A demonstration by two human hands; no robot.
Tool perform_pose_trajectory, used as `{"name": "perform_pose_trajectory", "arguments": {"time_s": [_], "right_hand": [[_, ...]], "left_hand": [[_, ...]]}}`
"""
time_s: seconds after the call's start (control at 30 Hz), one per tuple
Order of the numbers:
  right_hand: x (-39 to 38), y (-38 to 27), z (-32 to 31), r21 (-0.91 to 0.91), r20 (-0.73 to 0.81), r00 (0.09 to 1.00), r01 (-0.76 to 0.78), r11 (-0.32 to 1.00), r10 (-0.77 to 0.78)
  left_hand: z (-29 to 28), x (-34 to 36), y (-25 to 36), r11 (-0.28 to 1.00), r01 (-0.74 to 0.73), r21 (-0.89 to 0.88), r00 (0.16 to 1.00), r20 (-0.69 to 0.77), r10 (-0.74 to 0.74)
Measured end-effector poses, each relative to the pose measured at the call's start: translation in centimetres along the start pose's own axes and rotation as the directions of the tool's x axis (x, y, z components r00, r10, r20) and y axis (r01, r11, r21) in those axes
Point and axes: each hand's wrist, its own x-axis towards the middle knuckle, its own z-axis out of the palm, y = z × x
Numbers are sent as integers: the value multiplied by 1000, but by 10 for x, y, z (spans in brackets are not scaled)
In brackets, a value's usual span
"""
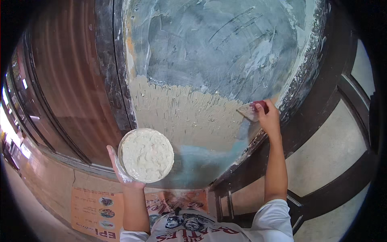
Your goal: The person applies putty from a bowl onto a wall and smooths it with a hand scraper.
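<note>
Against the wall [189,117], my right hand [268,115] grips the dark red handle of a putty knife [249,111]. Its smeared, wedge-shaped blade meets the wall at the right edge of a beige patch. My left hand [121,169] holds up a round tub of whitish putty [148,155], cupping it from the left and beneath. White smears coat the fingers and thumb base of that hand. The putty's surface is lumpy and fills the tub nearly to its rim. Above the beige patch the wall is coated in streaky blue-grey; below it is pale teal.
A dark, paint-spattered frame post [115,64] borders the wall at left, beside a brown panel [66,76]. At right runs a dark wooden frame with pale panels [330,145]. An orange printed banner [94,213] lies on the floor below.
</note>
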Motion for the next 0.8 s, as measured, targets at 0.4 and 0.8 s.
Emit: {"name": "perform_pose_trajectory", "arguments": {"time_s": [0.4,0.8], "right_hand": [[-4,1,7,-8,6,1000,-6,1000,6],[-6,12,13,-7,19,1000,-15,1000,15]], "left_hand": [[-1,-5,7,999,-24,27,1000,-16,24],[-5,-9,11,998,-36,51,999,-6,37]]}}
